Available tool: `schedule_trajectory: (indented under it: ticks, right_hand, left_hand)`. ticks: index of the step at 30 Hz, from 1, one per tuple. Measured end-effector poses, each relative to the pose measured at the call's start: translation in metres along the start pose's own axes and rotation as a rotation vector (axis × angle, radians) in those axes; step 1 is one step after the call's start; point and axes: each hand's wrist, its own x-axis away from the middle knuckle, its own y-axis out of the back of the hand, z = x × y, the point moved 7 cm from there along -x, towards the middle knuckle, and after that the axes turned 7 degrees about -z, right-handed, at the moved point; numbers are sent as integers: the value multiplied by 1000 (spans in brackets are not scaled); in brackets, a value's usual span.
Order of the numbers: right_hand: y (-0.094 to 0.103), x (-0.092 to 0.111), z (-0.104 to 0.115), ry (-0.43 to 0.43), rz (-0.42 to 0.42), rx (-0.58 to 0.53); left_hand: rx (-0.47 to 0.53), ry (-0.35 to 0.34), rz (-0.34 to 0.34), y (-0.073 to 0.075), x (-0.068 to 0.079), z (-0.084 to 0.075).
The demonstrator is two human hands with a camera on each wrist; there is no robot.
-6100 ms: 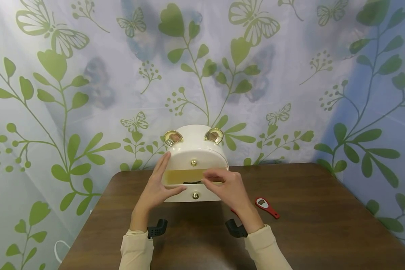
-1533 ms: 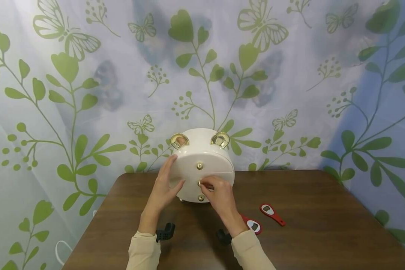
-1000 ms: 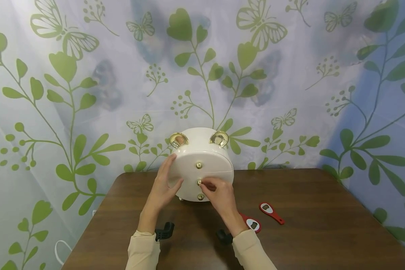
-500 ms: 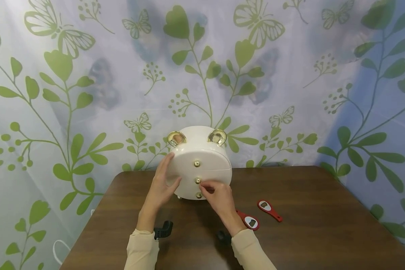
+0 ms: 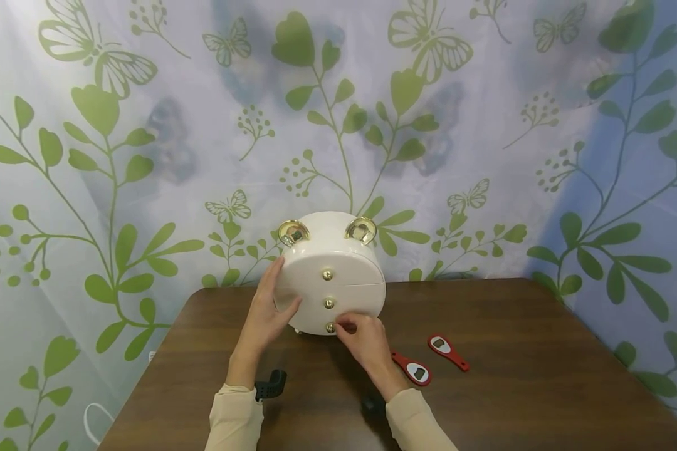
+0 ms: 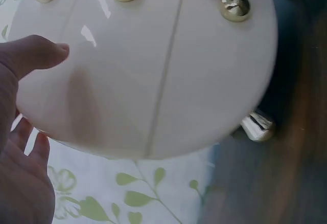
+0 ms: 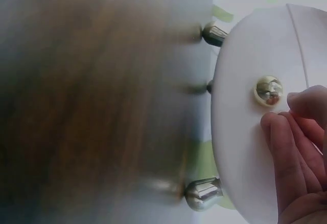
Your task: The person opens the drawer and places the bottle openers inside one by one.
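A round white drawer box [image 5: 350, 294] with gold ears stands on short metal feet, its drawers closed. Down its front run a top knob [image 5: 327, 275], a middle knob [image 5: 329, 303] and a bottom knob [image 5: 330, 327], all gold. My left hand [image 5: 265, 316] lies along the box's left side, fingers extended behind the rim and thumb in front of the face. My right hand [image 5: 363, 341] is at the bottom knob; in the right wrist view, the thumb [image 7: 309, 101] and bent fingers [image 7: 286, 147] are right beside this knob, with nothing between them.
Two red paddle-shaped gadgets, each with a white oval and a dark window, lie right of my right forearm: a nearer one [image 5: 414, 369] and a farther one [image 5: 447, 352]. The brown table [image 5: 513, 388] backs onto a leaf-printed curtain [image 5: 203, 150].
Six seconds ago a drawer stood pulled out with my right hand at it; now it is closed. My right hand has since moved down from the middle knob to the bottom one. My left hand stays put.
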Motion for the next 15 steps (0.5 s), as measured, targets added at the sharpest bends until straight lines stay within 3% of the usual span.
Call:
schedule_trajectory:
  ticks: [9,15]
  right_hand:
    - [-7,4,-5,-44,32,-30]
    - [-8,5,-5,-61,27,-34]
  left_hand:
    - [16,41,1,-7,7,21]
    - [41,115,25,-10,13,32]
